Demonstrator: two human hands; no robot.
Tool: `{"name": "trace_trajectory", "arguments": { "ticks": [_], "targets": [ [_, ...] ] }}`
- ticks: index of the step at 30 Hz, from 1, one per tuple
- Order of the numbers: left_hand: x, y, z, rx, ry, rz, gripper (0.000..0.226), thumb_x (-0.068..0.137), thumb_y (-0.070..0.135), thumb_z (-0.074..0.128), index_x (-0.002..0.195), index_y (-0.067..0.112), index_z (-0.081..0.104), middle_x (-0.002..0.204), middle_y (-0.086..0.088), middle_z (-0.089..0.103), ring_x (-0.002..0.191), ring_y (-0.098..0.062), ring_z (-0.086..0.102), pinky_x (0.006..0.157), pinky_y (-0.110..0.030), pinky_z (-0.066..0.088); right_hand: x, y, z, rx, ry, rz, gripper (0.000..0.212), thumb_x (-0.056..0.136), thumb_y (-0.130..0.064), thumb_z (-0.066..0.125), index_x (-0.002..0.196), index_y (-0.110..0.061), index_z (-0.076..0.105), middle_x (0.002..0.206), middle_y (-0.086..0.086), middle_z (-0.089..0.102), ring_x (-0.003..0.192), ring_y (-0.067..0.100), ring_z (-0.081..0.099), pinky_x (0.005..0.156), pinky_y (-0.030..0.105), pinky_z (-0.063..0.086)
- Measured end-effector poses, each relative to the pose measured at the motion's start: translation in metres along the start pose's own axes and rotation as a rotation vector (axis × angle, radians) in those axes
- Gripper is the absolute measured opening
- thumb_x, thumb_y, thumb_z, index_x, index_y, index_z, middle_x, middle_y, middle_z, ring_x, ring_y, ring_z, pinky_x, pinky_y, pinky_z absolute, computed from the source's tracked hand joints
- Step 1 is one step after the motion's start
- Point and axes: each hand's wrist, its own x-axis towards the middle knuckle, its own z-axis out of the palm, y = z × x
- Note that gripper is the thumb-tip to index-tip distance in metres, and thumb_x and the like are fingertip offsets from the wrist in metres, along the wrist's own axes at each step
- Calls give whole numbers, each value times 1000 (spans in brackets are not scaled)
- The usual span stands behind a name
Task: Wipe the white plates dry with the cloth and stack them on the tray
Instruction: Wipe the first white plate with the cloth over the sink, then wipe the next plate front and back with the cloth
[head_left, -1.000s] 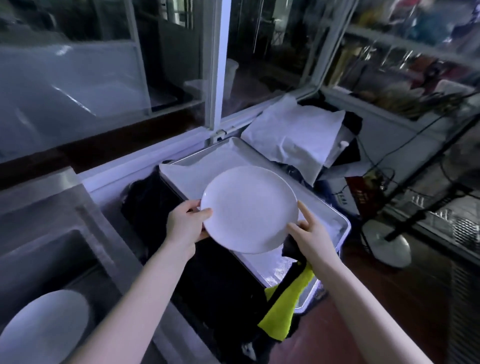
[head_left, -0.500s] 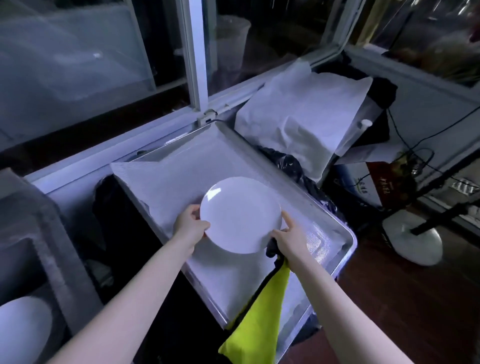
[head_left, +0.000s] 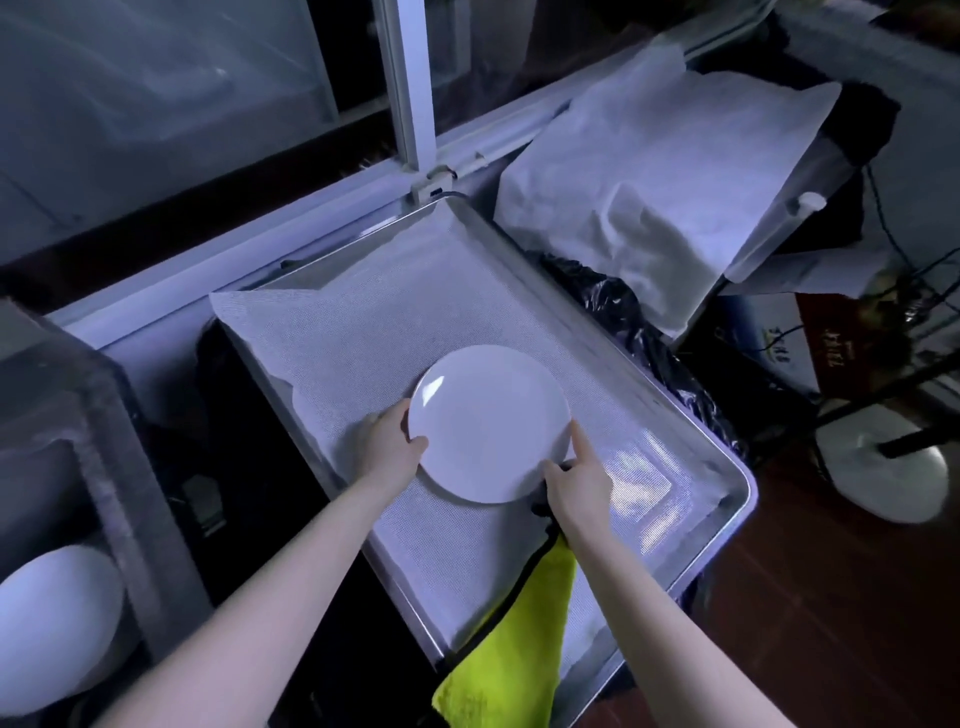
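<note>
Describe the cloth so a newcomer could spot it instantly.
Start at the big metal tray below the window. Over its near edge, the cloth hangs from the right hand, beside the held white plate. It is the only bright yellow-green thing, trimmed in black.

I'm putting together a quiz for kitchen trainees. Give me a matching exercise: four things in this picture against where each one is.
Things
1. held plate
2. cloth
3. other plate
4. crumpled white sheet

Places
A. far left, down in the steel sink
B. between the left hand and the right hand, over the tray
C. hanging from under the right hand
D. beyond the tray's far right side

Pairs: 1-B, 2-C, 3-A, 4-D
</note>
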Motion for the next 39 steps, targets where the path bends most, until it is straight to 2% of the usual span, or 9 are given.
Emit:
{"name": "trace_trajectory", "arguments": {
  "ticks": [3, 6, 9, 13, 17, 23, 29, 34, 39],
  "targets": [
    [-7, -3, -4, 34, 6, 22, 52, 91, 14, 66, 140, 28, 56, 104, -6, 58, 97, -22, 53, 80, -29, 36, -6, -3, -1, -43, 33, 1, 72, 87, -9, 52, 152, -30, 30, 58, -2, 65, 54, 0, 63, 48, 10, 43],
    [-22, -10, -15, -39, 44, 52, 56, 93, 18, 69, 146, 24, 51, 111, -8, 59, 91, -16, 56, 84, -25, 38, -18, -5, 2, -99, 117, -25, 59, 94, -24, 48, 151, -30, 32, 91, 14, 66, 74, 14, 65, 73, 33, 54],
    [-46, -22, -36, -157, 125, 154, 46, 93, 12, 67, 138, 21, 59, 103, -3, 62, 82, -6, 60, 77, -12, 43, -45, -21, 14, -38, 160, -261, 48, 92, -16, 56, 138, -29, 50, 93, 8, 61, 76, -12, 54, 64, 8, 41],
    [-91, -60, -80, -172, 350, 230, 34, 90, 3, 70, 120, 19, 70, 86, 6, 65, 76, -7, 62, 73, -2, 40, -101, -67, 58, 141, -101, -468, 37, 90, -15, 58, 119, -38, 59, 86, 5, 56, 56, 13, 57, 48, 18, 44],
    [-129, -117, -126, -132, 457, 128, 30, 92, 8, 70, 120, 21, 70, 87, 4, 67, 78, -16, 64, 79, -26, 50, -151, -105, 114, 11, -324, -688, 28, 89, -19, 63, 113, -32, 65, 88, -6, 60, 83, 3, 58, 76, 13, 44],
    [-178, -225, -195, -55, 589, -77, 30, 96, 15, 65, 126, 19, 66, 103, 0, 69, 87, -15, 60, 79, -31, 47, -220, -132, 217, -189, -525, -958, 32, 84, -7, 67, 115, -16, 68, 89, 1, 61, 84, 13, 58, 78, 20, 44],
    [-205, -335, -245, -94, 655, -343, 34, 95, 22, 66, 129, 23, 64, 107, -2, 67, 88, -19, 64, 74, -30, 45, -261, -142, 340, -386, -667, -978, 34, 86, -15, 66, 120, -18, 65, 100, 3, 62, 90, 20, 60, 82, 33, 48],
    [-190, -417, -258, -76, 458, -480, 56, 94, 29, 69, 146, 23, 51, 131, -11, 58, 118, -34, 58, 90, -40, 47, -263, -127, 438, -673, -781, -851, 44, 88, -23, 65, 132, -22, 56, 115, 4, 56, 101, 24, 58, 81, 33, 47],
    [-154, -479, -253, 131, 303, -516, 66, 91, 36, 70, 150, 23, 45, 130, -12, 51, 121, -37, 48, 96, -43, 43, -248, -95, 512, -953, -793, -758, 56, 90, -32, 62, 142, -27, 42, 132, 4, 47, 106, 32, 60, 81, 39, 52]
  ]
}}
